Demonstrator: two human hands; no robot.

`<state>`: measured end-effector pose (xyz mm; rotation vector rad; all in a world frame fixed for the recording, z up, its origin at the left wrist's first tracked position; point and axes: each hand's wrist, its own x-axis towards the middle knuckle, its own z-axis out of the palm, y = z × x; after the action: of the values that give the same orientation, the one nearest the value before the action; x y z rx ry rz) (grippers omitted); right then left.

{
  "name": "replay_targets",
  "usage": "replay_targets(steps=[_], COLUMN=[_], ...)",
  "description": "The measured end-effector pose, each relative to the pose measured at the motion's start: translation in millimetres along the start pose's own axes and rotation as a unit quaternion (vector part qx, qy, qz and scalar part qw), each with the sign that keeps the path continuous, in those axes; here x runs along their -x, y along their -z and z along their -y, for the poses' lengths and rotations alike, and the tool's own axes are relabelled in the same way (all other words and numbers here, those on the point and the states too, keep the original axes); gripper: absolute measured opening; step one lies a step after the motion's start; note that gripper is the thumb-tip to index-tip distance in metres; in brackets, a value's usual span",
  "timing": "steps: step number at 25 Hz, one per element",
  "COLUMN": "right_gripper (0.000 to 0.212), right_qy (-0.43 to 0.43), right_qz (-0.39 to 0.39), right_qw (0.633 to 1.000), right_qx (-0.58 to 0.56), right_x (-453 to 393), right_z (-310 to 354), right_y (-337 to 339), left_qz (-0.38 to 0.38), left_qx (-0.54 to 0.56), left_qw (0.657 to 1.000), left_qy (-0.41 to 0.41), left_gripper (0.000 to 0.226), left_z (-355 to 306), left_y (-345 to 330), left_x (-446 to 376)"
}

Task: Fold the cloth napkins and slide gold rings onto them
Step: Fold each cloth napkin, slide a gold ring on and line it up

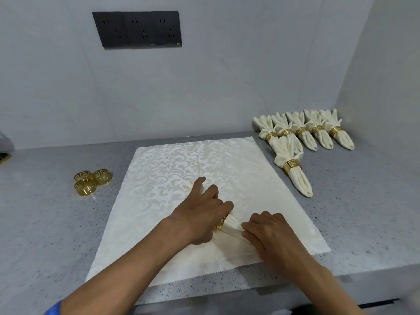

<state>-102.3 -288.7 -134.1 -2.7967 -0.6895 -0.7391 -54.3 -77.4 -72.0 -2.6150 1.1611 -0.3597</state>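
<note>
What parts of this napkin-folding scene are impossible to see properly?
All in the head view:
- Gold ring being slid on: mostly covered by the left hand.
- Rolled napkin: its near end is under the right hand.
- Spare rings: they overlap, so the count is uncertain.
- Dark object: cut off by the left edge.

Six ringed napkins [304, 137] lie right of the fingers. Three loose gold rings [92, 181] sit left. One napkin [231, 226] lies between the fingers.
</note>
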Motion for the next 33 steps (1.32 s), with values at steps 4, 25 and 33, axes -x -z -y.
replay_targets(steps=[4, 25, 33], right_gripper=[0.027, 0.083, 0.034], right_qy=[-0.032, -0.138, -0.180], right_qz=[0.000, 0.197, 0.052], right_qw=[0.999, 0.873, 0.904], right_qx=[-0.012, -0.423, -0.385], right_x=[6, -70, -50], right_z=[11, -4, 8], right_y=[3, -9, -17], left_qz=[-0.040, -0.045, -0.139], left_qx=[-0.008, 0.549, 0.520], left_qw=[0.999, 0.809, 0.794], left_qy=[-0.030, 0.205, 0.282], left_gripper=[0.048, 0.070, 0.031], left_z=[3, 22, 10], left_y=[-7, -32, -45], left_x=[3, 27, 41])
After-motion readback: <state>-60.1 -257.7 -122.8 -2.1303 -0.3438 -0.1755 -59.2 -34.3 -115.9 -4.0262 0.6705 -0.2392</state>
